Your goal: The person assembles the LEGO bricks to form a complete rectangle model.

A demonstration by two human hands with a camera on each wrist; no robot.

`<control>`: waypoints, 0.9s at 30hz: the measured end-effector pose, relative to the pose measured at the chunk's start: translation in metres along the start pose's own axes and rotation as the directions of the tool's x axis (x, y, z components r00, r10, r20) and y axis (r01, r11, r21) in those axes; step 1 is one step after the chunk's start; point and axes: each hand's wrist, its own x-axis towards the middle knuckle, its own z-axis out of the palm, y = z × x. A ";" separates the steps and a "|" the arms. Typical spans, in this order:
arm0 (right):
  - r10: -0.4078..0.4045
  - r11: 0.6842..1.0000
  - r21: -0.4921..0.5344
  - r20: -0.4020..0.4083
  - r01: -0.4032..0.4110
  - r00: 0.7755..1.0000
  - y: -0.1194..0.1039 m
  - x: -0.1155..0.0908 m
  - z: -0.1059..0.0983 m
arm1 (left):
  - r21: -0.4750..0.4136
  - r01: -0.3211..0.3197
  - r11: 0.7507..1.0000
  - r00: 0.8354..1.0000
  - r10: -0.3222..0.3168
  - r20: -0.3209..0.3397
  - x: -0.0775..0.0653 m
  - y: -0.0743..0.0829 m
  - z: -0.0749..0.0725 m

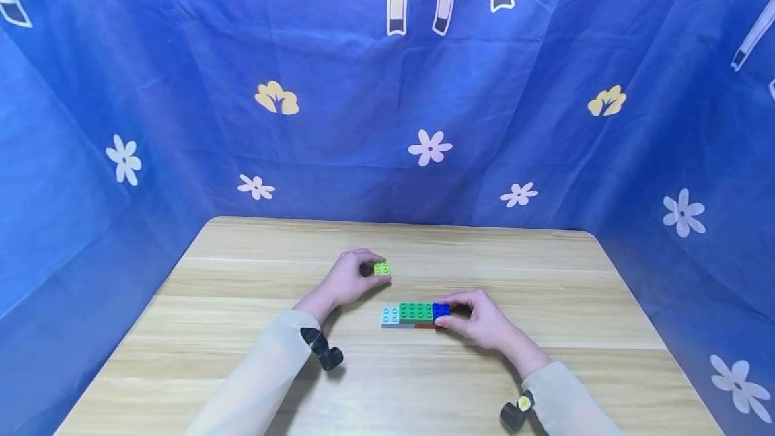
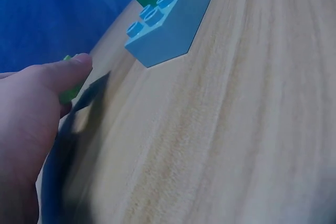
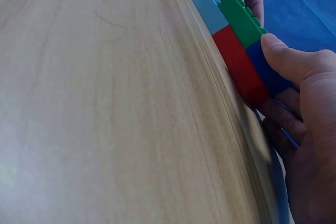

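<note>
Between thumb and fingers, my left hand pinches a small lime-green toy brick; in the left wrist view the thumb covers most of it. Nearer to me, a low row of joined toy bricks sits on the table. Its bottom layer has a light blue brick at the left end and a red brick beside it. On top, a green brick spans both. A dark blue brick stands on the red one at the right end, and my right hand grips it by its sides.
The wood-grain table carries the bricks. A blue patterned cloth rises behind it and along both sides. Small dark cameras, the left camera and the right camera, are strapped at the wrists.
</note>
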 end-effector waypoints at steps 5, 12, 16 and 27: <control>0.012 1.000 0.000 0.005 -0.012 1.000 0.000 0.000 0.001 | -0.048 0.000 0.999 1.000 0.001 0.015 -0.006 0.009 -0.005; 0.028 1.000 0.007 0.008 -0.028 1.000 0.002 0.001 -0.001 | -0.129 -0.034 0.991 0.998 0.040 0.044 -0.016 0.022 -0.011; 0.021 1.000 0.011 0.010 -0.021 1.000 0.002 0.002 -0.001 | -0.155 -0.046 0.987 0.997 0.055 0.054 -0.026 0.026 -0.013; 0.010 1.000 0.017 0.002 -0.010 1.000 0.008 0.001 0.002 | -0.205 -0.055 0.977 0.989 0.082 0.126 -0.048 0.037 -0.005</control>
